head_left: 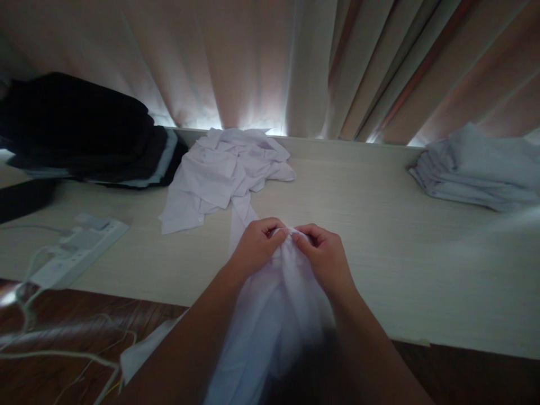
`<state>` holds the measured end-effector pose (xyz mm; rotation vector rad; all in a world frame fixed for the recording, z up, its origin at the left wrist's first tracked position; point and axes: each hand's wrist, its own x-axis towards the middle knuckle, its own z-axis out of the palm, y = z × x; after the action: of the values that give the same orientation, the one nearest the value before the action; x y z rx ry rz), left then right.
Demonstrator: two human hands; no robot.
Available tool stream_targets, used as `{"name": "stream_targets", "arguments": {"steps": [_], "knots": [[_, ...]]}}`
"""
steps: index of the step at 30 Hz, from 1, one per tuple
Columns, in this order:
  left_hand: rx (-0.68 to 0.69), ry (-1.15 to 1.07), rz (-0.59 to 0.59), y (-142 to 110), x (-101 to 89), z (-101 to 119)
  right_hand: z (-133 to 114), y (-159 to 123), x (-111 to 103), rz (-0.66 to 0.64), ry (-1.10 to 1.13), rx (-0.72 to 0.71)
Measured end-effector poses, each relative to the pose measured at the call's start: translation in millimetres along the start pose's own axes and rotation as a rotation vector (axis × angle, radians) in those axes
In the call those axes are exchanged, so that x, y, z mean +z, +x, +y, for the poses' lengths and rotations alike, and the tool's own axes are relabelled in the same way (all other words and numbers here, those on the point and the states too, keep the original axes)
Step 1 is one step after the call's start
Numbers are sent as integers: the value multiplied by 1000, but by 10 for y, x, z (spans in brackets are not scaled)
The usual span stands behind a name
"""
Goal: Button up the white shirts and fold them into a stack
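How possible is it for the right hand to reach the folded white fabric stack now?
Probably yes, by stretching: only pale tabletop shows between the right hand and the stack, though the fingers pinch gathered white cloth.

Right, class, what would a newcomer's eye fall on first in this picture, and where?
Probably the bare left hand and bare right hand, pinching gathered thin white cloth near the centre. Next, the bulky stack of mostly black folded cloth at upper left stands out against the long pale tabletop. A crumpled white garment lies just right of that stack.
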<state>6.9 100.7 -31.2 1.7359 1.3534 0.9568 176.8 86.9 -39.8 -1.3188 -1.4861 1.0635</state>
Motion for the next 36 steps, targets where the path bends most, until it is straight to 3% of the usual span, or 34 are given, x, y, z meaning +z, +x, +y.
{"name": "stream_targets", "arguments": {"steps": [13, 20, 29, 36], "knots": [[38, 104, -38, -11, -1, -9, -27, -2, 16, 47, -111, -79], [44, 39, 25, -13, 21, 3, -30, -15, 15, 23, -53, -77], [-26, -59, -39, 12, 43, -35, -83, -28, 9, 58, -161, -136], [11, -50, -51, -7, 35, -21, -86, -27, -2, 48, -162, -136]]}}
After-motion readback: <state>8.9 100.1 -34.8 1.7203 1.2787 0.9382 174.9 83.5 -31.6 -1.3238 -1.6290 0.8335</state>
